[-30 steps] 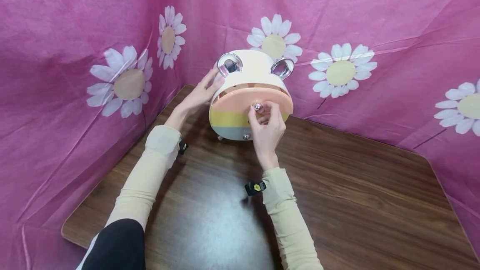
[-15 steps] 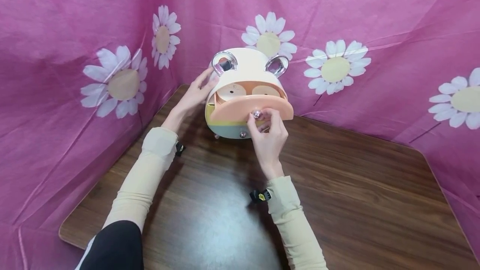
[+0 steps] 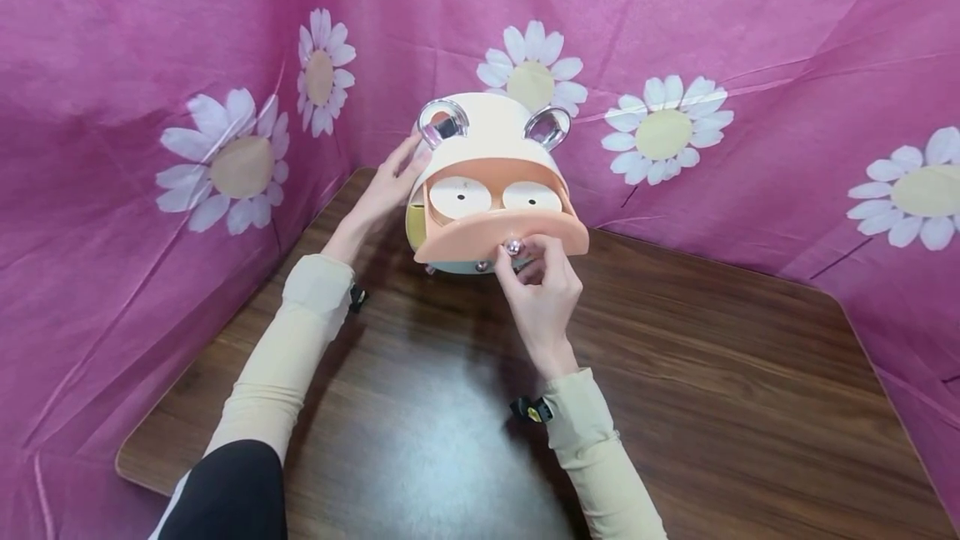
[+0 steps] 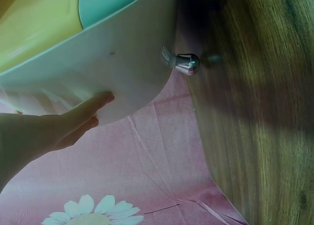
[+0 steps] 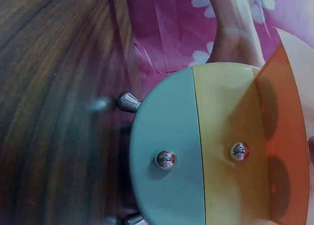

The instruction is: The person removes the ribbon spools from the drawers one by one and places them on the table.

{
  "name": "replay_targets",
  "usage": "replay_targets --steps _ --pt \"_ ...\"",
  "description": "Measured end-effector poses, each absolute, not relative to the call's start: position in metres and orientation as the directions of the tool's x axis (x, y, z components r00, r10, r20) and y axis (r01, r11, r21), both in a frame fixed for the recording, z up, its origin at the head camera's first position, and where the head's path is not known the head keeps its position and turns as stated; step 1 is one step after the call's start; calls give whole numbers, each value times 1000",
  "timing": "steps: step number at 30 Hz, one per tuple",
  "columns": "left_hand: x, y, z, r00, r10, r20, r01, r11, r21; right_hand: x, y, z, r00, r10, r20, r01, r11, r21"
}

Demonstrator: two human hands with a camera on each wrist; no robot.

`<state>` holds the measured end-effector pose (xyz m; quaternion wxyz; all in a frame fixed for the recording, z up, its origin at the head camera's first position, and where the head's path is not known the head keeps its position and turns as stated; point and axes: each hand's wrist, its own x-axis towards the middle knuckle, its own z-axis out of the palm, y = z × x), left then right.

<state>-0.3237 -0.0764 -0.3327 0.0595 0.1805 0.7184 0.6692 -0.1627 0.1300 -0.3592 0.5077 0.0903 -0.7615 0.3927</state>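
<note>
Peach top drawer (image 3: 450, 242) out; right hand (image 3: 543, 294) on its silver knob (image 3: 513, 247), left hand (image 3: 390, 190) on the cabinet (image 3: 498, 125).
Head: white cabinet on wood table (image 3: 697, 373), near the pink cloth (image 3: 420, 7). Right thumb and fingers pinch the knob; two white discs (image 3: 459, 200) with dark centres show behind the drawer front. Left hand against the cabinet's left side, fingers extended, not gripping. Left wrist: left fingers fairly straight on the white side wall (image 4: 132, 68), near a silver foot (image 4: 187, 63). Right wrist: yellow drawer (image 5: 223, 107) and teal drawer (image 5: 169, 119) shut, one knob each; peach drawer juts out above yellow; right-hand grip can't be read here.
</note>
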Motion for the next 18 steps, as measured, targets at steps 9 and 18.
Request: replay_targets --steps 9,18 --pt "-323 -76 -332 -930 340 137 156 31 987 -150 132 -363 -479 252 841 -542 668 -509" --pt "-322 -75 -331 -931 332 155 176 34 984 -143 132 -367 -483 238 843 -533 684 -498"
